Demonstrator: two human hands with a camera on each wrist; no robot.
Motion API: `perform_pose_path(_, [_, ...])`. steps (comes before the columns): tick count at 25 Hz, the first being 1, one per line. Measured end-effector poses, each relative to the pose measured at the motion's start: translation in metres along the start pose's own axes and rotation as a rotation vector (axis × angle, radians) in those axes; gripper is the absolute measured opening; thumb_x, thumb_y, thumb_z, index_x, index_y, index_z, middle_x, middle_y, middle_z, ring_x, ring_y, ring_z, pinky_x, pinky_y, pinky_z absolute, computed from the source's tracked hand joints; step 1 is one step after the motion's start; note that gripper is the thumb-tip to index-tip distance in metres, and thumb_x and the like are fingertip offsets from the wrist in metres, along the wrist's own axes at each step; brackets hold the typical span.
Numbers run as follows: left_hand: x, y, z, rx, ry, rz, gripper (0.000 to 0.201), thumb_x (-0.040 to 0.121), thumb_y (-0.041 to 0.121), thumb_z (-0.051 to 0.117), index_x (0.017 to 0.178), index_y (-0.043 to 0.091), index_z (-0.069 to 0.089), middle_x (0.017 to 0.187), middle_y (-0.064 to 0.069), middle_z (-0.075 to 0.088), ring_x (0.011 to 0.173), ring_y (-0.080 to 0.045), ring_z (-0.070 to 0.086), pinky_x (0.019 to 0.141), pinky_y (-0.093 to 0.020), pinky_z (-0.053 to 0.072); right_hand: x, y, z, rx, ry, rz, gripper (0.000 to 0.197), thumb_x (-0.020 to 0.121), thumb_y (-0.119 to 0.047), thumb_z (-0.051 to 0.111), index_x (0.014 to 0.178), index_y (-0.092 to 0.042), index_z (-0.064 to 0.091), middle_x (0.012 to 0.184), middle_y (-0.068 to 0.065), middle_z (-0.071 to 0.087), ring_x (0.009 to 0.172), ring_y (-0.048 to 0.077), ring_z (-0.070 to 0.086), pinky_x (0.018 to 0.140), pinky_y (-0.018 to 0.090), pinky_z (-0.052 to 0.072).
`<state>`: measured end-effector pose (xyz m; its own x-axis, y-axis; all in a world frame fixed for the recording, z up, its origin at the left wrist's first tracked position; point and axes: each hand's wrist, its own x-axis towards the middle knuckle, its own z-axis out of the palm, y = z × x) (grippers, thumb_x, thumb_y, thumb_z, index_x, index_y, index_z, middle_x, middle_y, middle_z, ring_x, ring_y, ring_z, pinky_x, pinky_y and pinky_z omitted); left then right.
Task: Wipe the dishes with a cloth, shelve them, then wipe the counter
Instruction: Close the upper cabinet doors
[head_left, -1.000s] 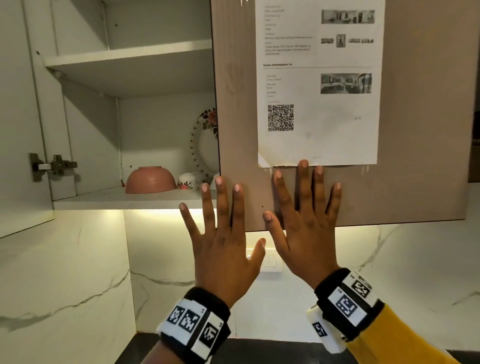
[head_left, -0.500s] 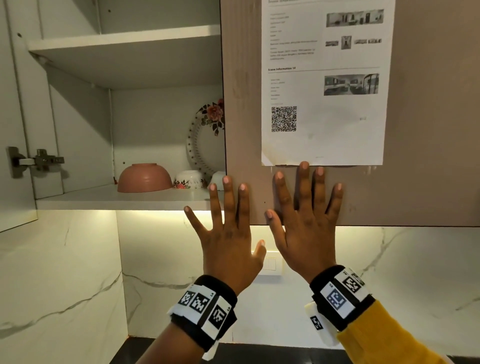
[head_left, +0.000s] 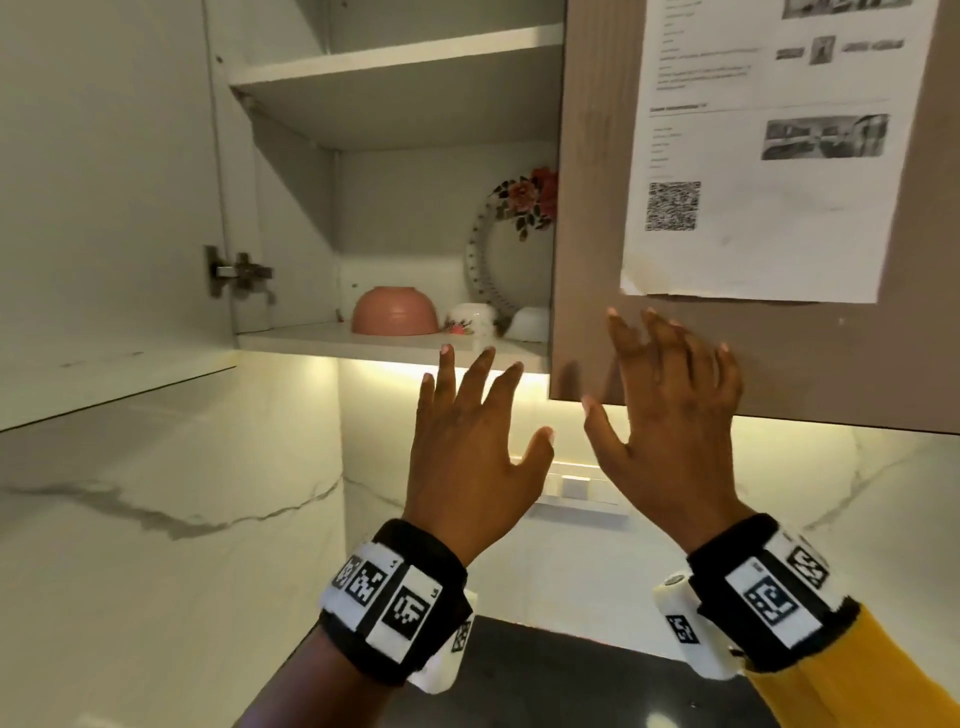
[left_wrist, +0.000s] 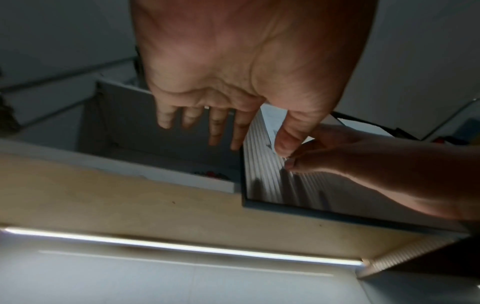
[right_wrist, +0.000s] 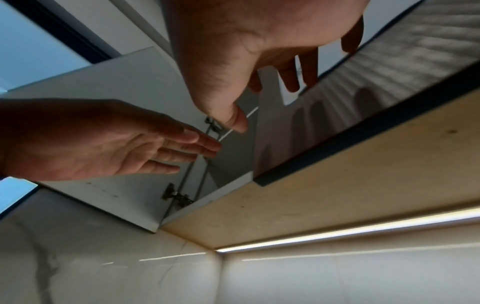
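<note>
Head view, my hands: my left hand (head_left: 470, 457) and my right hand (head_left: 670, 415) are both raised, fingers spread and loose, grasping nothing.
Head view, change: a moment ago both palms were higher, the right fingertips up at the bottom edge of the white printed paper sheet (head_left: 769, 150); now they have dropped, and the left hand hangs below the front edge of the white lower cabinet shelf (head_left: 322, 340).
Head view, dishes: the upturned pink bowl (head_left: 395, 310), a small flowered white cup (head_left: 470, 318) and a small white bowl (head_left: 531, 322) sit along that shelf; the white plate with a rose print (head_left: 511, 244) leans upright against the back wall.
Head view, meaning: I judge the shelving done, with the dark counter (head_left: 545, 670) below left to wipe; no cloth is in view.
Head view, writing: the sheet on the brown wood-grain cabinet door (head_left: 779, 353) carries a QR code and photos; its text is too blurred to read.
Left wrist view: my left palm (left_wrist: 233, 51) is slack, fingers reaching beside the door's edge (left_wrist: 259, 164).
Right wrist view: my right palm (right_wrist: 246, 45) is relaxed before the door; my left hand (right_wrist: 98, 142) lies flat alongside.
</note>
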<state>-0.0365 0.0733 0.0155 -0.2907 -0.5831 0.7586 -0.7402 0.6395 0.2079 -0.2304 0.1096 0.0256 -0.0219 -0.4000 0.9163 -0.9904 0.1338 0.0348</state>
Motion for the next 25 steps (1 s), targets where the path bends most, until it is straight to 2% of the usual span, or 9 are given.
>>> perform_pose_path(4, [-0.066,-0.031,-0.065,-0.127,0.297,-0.061,0.045,0.095,0.057,0.053,0.132,0.034,0.063,0.145,0.013,0.058,0.143,-0.011,0.044,0.119,-0.040,0.038,-0.012,-0.073,-0.017,0.377,-0.020,-0.195,0.056,0.097,-0.057,0.044,0.141,-0.025,0.058,0.148,0.011,0.057,0.136,0.036,0.053,0.113,0.061,0.040])
perform_pose_path(6, [-0.100,-0.049,-0.096,-0.059,0.400,-0.057,0.039,0.095,0.049,0.054,0.124,0.029,0.069,0.134,0.012,0.064,0.132,-0.009,0.053,0.109,-0.038,0.046,-0.013,-0.115,-0.028,0.526,0.008,-0.291,0.046,0.097,-0.051,0.054,0.134,-0.025,0.062,0.142,0.008,0.062,0.131,0.033,0.057,0.110,0.056,0.043])
perform_pose_path(11, [-0.178,-0.088,-0.176,0.384,0.661,-0.122,0.030,0.089,0.027,0.060,0.113,0.014,0.074,0.136,-0.006,0.065,0.139,-0.031,0.047,0.116,-0.046,0.034,-0.011,-0.224,-0.070,0.794,0.060,-0.534,0.044,0.095,-0.046,0.062,0.135,-0.026,0.063,0.144,0.003,0.059,0.133,0.024,0.051,0.110,0.044,0.043])
perform_pose_path(15, [-0.198,-0.111,-0.228,0.446,0.861,-0.246,0.056,0.083,0.021,0.067,0.136,0.008,0.060,0.154,-0.013,0.046,0.150,-0.035,0.032,0.122,-0.052,0.025,0.001,-0.294,-0.097,0.909,0.065,-0.694,0.049,0.096,-0.046,0.058,0.140,-0.024,0.060,0.147,0.005,0.055,0.134,0.025,0.049,0.105,0.045,0.045])
perform_pose_path(18, [-0.192,-0.153,-0.252,0.322,0.828,-0.449,0.081,0.088,0.037,0.060,0.158,0.009,0.031,0.167,-0.010,0.027,0.156,-0.025,0.022,0.128,-0.037,0.016,0.014,-0.342,-0.110,0.874,0.050,-0.786,0.057,0.095,-0.049,0.056,0.148,-0.026,0.051,0.155,0.007,0.046,0.139,0.027,0.043,0.105,0.047,0.046])
perform_pose_path(19, [-0.186,-0.165,-0.254,0.282,0.779,-0.523,0.082,0.090,0.040,0.058,0.160,0.012,0.026,0.167,-0.010,0.029,0.154,-0.025,0.027,0.127,-0.036,0.020,0.018,-0.355,-0.114,0.858,0.036,-0.808,0.060,0.095,-0.051,0.056,0.150,-0.027,0.048,0.158,0.007,0.042,0.141,0.027,0.041,0.105,0.047,0.045])
perform_pose_path(20, [-0.182,-0.175,-0.255,0.239,0.733,-0.582,0.076,0.093,0.037,0.058,0.159,0.016,0.027,0.161,-0.010,0.041,0.147,-0.027,0.040,0.122,-0.042,0.032,0.022,-0.367,-0.118,0.848,0.021,-0.825,0.061,0.096,-0.052,0.055,0.152,-0.029,0.046,0.160,0.007,0.039,0.142,0.027,0.040,0.106,0.047,0.045])
perform_pose_path(22, [-0.176,-0.182,-0.252,0.152,0.727,-0.620,0.053,0.097,0.031,0.058,0.146,0.023,0.039,0.131,-0.009,0.067,0.116,-0.032,0.065,0.092,-0.045,0.050,0.027,-0.380,-0.121,0.843,-0.010,-0.836,0.063,0.097,-0.055,0.053,0.153,-0.030,0.042,0.163,0.007,0.034,0.144,0.026,0.038,0.106,0.047,0.045])
perform_pose_path(25, [-0.182,-0.175,-0.249,0.017,0.817,-0.534,0.029,0.101,0.044,0.041,0.118,0.024,0.051,0.092,0.002,0.071,0.086,-0.025,0.067,0.072,-0.041,0.047,0.028,-0.379,-0.121,0.889,-0.032,-0.816,0.063,0.099,-0.059,0.050,0.156,-0.035,0.035,0.168,0.005,0.025,0.146,0.024,0.036,0.110,0.045,0.044])
